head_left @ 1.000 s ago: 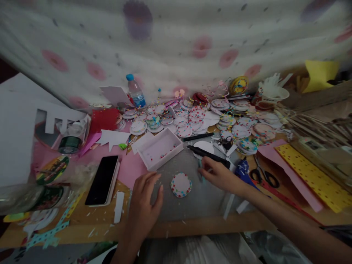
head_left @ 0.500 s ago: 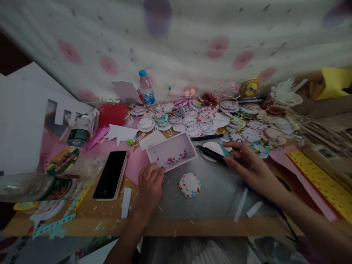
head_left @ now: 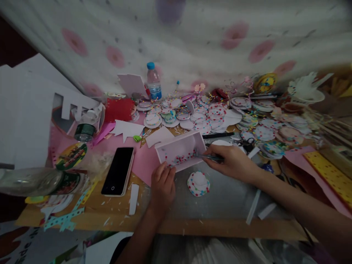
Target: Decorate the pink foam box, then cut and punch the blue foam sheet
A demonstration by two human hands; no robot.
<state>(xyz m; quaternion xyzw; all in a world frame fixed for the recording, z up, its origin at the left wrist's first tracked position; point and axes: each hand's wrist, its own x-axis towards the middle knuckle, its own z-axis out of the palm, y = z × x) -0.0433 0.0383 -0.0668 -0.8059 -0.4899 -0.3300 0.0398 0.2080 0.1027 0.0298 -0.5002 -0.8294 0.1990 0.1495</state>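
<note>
White tray (head_left: 180, 150), shallow and rectangular, on the grey mat, tilted, long axis from lower left to upper right; small red and blue beads (head_left: 180, 159) gathered along the near wall. Left hand (head_left: 162, 186) at the near left corner, fingers curled loosely, tips touching the tray wall. Right hand (head_left: 233, 162) just right of the tray, fingers pinched shut on slim tweezers (head_left: 209, 157), tips pointing left into the beads. Decorated round disc (head_left: 198, 183) flat on the mat just below the tray. Black phone (head_left: 118, 170) lying well to the left.
</note>
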